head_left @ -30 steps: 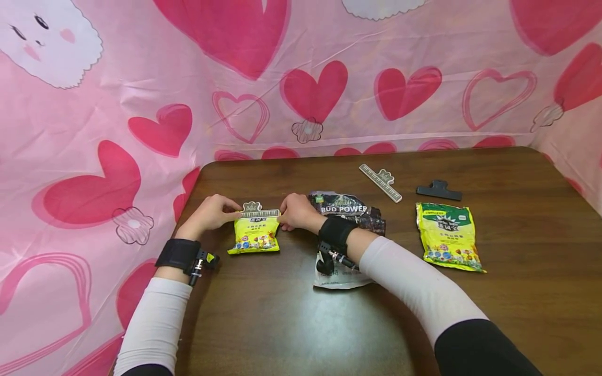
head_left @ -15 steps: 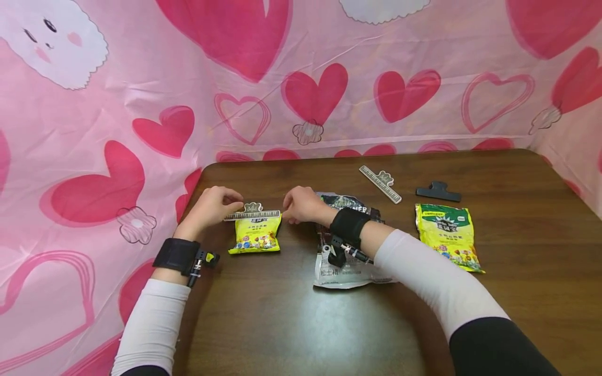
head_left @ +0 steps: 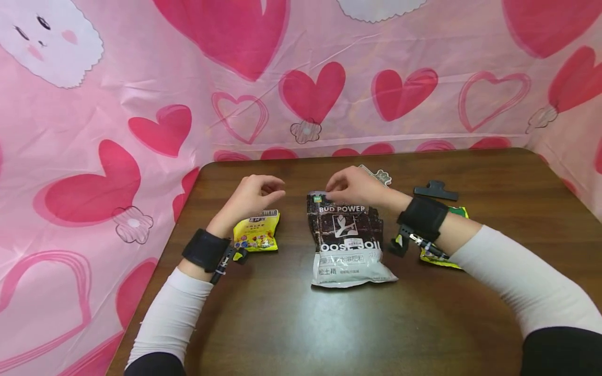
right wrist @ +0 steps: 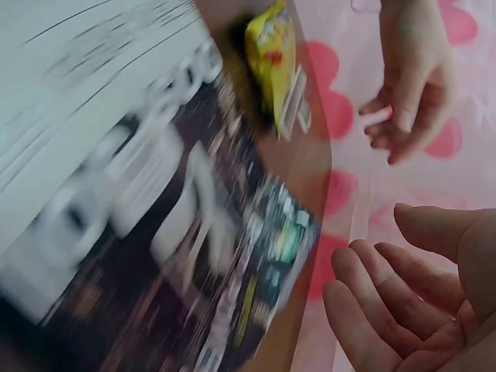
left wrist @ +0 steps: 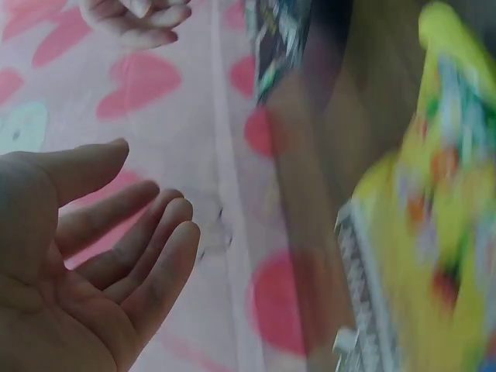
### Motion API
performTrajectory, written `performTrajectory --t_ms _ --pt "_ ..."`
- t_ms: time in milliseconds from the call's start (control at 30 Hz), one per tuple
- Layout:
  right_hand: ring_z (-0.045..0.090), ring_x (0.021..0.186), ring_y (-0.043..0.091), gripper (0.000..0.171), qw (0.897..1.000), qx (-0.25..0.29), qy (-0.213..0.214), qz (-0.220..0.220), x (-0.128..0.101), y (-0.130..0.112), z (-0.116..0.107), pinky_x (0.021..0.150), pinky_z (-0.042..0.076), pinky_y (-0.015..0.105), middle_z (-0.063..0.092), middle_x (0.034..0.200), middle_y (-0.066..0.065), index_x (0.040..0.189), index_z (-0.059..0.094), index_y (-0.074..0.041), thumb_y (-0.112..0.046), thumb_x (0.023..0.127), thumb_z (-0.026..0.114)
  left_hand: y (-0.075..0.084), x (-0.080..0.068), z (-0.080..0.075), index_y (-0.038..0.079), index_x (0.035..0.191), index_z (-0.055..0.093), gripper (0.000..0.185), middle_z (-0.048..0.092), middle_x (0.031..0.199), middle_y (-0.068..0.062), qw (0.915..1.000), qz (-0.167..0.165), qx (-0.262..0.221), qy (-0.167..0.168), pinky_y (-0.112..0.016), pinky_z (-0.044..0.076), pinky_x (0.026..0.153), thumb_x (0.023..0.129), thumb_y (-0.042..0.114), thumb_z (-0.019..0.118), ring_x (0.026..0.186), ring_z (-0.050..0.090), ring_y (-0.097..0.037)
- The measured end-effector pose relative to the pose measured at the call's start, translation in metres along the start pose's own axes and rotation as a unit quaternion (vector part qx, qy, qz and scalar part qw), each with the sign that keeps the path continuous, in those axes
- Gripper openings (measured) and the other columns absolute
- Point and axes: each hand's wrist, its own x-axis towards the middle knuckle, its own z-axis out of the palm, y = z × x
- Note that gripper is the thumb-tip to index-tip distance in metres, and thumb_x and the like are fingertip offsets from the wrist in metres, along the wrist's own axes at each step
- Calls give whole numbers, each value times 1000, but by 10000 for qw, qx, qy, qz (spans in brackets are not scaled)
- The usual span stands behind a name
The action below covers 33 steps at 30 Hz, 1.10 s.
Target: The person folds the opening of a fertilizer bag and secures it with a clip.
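Clearly, our work centred on the dark brown plastic soil bag with a white lower half point(head_left: 347, 239), which lay flat on the dark wooden table point(head_left: 301, 324), near the middle, its sealed top edge pointing far. Our right hand point(head_left: 354, 184) hovered at that far top edge, fingers loosely curved and apart; the right wrist view showed them relaxed and gripping nothing, though from the head view we could not tell whether the fingertips touched the bag. Our left hand point(head_left: 254, 194) hung just left of it, fingers loosely curled and empty, above the small yellow printed packet point(head_left: 257, 233), whose far end carried a pale ruler-patterned sealing clip point(head_left: 267, 213).

We judged the small packet's sealing done and the dark bag's turn beginning. The next move, as we read it, called for gathering the bag's top edge flat with both hands and bringing a clip to it.

Further right, a second pale clip point(head_left: 382, 176) peeked from behind the right hand, a black plastic clip point(head_left: 435, 190) lay far right, and another yellow packet point(head_left: 439, 256) sat partly hidden under the right wrist.
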Motion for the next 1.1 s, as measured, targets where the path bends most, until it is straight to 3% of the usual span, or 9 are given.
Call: performTrajectory --t_ms 233,500,600,733,867,1100 --pt "71 83 27 31 9974 145 68 698 -37 50 -25 72 59 36 74 95 16 116 69 -4 -24 93 69 13 11 31 5 131 61 44 73 107 -11 9990 -320 -116 -288 -38 57 83 94 29 67 95 68 -24" --pt "73 87 25 37 9876 659 -3 1423 -69 85 -29 76 61 38 72 106 22 122 64 2 -25 96 65 18 20 48 1 137 55 56 70 112 -14 9921 -1000 -336 -681 -34 56 78 94 35 66 94 64 -25" --pt "73 87 23 39 9833 1007 -97 1513 -75 95 -24 77 61 37 71 106 22 123 61 4 -25 97 63 16 23 54 3 136 56 55 70 113 -13 9852 -1326 -628 -885 -33 55 81 94 37 65 96 65 -24" --pt "73 85 21 40 9766 1382 -216 1635 -75 104 -13 76 61 36 73 105 20 124 60 6 -25 98 62 14 26 62 0 137 55 55 69 119 -15 9692 -1695 -1295 -1227 -35 56 90 96 35 64 104 70 -24" --pt "73 79 18 43 9691 1668 -264 1797 -72 106 -4 72 61 34 73 102 20 126 58 9 -25 100 60 14 29 69 -4 138 52 54 66 126 -19 9556 -1934 -1786 -1324 -36 56 94 97 30 64 107 71 -26" --pt "73 74 13 47 9567 2055 -255 2047 -68 104 3 70 61 32 72 102 16 129 55 11 -26 100 59 12 33 75 -4 130 57 47 70 118 -19 9493 -2132 -1915 -1289 -37 56 93 95 26 66 99 74 -25"
